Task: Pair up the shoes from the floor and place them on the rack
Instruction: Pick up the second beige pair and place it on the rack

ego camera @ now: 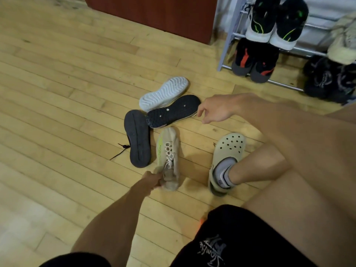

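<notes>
The left hand grips the beige sneaker at its heel collar, fingers curled round the rim; the shoe lies laces-up at the floor, its long axis running from the hand toward 12 o'clock. The right hand hovers palm down, fingers loosely curled, holding nothing; the black-soled shoe lies sole-up at its 9 o'clock, near end just beside the fingertips, long axis from 8 to 2 o'clock; this hand is the nearer one. The rack stands at 1 o'clock of the pile.
</notes>
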{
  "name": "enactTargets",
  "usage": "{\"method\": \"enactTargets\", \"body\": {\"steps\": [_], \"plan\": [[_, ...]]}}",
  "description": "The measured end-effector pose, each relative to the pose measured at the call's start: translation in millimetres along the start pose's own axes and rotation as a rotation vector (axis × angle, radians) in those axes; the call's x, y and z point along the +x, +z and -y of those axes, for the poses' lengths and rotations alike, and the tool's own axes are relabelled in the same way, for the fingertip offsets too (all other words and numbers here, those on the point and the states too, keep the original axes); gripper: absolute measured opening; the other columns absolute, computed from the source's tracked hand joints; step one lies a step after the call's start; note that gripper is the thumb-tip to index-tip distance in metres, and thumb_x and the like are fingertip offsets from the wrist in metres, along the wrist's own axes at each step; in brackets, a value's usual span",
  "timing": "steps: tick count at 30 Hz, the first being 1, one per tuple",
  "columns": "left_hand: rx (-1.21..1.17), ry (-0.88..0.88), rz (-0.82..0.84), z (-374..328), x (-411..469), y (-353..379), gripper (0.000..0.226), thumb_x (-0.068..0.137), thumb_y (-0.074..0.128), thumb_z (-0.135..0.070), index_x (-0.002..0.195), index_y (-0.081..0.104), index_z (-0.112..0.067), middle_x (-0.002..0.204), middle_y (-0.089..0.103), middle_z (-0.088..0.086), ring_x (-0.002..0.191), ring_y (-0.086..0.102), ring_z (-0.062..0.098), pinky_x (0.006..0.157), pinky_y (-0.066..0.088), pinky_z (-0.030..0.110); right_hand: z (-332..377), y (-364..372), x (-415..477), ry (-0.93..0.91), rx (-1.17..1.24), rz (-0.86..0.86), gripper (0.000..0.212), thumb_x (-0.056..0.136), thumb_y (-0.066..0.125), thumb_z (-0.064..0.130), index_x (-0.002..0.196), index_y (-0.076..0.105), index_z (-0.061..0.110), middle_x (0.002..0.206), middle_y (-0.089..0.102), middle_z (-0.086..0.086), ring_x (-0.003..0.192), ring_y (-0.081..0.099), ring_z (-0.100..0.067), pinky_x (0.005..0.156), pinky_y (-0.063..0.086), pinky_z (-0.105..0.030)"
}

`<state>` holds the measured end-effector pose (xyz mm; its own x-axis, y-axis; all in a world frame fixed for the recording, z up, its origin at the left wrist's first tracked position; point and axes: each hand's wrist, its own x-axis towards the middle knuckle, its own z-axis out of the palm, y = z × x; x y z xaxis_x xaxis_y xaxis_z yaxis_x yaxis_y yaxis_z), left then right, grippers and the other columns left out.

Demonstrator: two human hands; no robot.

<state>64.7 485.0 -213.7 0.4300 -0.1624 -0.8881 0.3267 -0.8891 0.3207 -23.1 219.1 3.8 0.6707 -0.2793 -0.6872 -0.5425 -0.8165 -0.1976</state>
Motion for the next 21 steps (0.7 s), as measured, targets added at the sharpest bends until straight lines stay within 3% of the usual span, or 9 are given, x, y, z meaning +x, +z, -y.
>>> {"method": "enactTargets", "body": {"steps": [3, 8, 14, 18, 21], "plan": [[-0.189, 0.036, 0.134, -8.5, -11.9, 18.4, 0.026, 0.093, 0.056, -0.028, 0.077, 0.057, -0.008, 0.072, 0.059, 0.009, 0.062, 0.052, 0.018, 0.056, 0.037, 0.026, 4.5, -1.5, -6.2, -0.024, 0.003, -0.030, 0.043, 0.095, 0.054, 0.031, 0.136, 0.051, 0.020, 0.131, 0.057, -0.001, 0.116, 0.054, -0.020, 0.098, 0.043, -0.032], [-0.315, 0.158, 0.379, -34.4, -38.9, 7.8, 0.023, 0.094, 0.057, -0.024, 0.105, 0.059, -0.005, 0.097, 0.063, 0.009, 0.084, 0.059, 0.021, 0.069, 0.051, 0.030, 5.0, -0.2, -16.5, 0.002, 0.052, -0.033, 0.042, 0.093, 0.056, 0.032, 0.133, 0.054, 0.021, 0.122, 0.060, -0.001, 0.109, 0.058, -0.021, 0.099, 0.048, -0.037], [-0.255, 0.399, 0.374, -75.5, -78.1, -28.6, 0.027, 0.096, 0.052, -0.027, 0.095, 0.062, -0.002, 0.084, 0.059, 0.011, 0.073, 0.061, 0.020, 0.078, 0.055, 0.037, -3.1, -17.0, -38.1, 0.065, 0.216, -0.037, 0.042, 0.093, 0.057, 0.039, 0.127, 0.058, 0.014, 0.112, 0.063, -0.004, 0.098, 0.063, -0.018, 0.079, 0.054, -0.029], [-0.318, 0.514, 0.412, -111.1, -120.7, -32.0, 0.024, 0.097, 0.051, -0.023, 0.101, 0.062, -0.003, 0.092, 0.062, 0.013, 0.078, 0.065, 0.022, 0.084, 0.055, 0.040, 0.7, -36.3, -50.3, 0.053, 0.374, -0.072, 0.054, 0.091, 0.053, 0.052, 0.124, 0.059, 0.010, 0.121, 0.064, -0.008, 0.107, 0.065, -0.022, 0.091, 0.055, -0.037], [-0.260, 0.702, 0.364, -143.8, -163.5, -23.3, 0.019, 0.095, 0.054, -0.018, 0.110, 0.060, -0.008, 0.100, 0.068, 0.012, 0.083, 0.065, 0.022, 0.084, 0.054, 0.035, 4.9, -45.2, -64.7, 0.024, 0.522, -0.114, 0.051, 0.088, 0.056, 0.054, 0.120, 0.059, 0.014, 0.120, 0.063, -0.007, 0.104, 0.064, -0.022, 0.089, 0.055, -0.036]]}}
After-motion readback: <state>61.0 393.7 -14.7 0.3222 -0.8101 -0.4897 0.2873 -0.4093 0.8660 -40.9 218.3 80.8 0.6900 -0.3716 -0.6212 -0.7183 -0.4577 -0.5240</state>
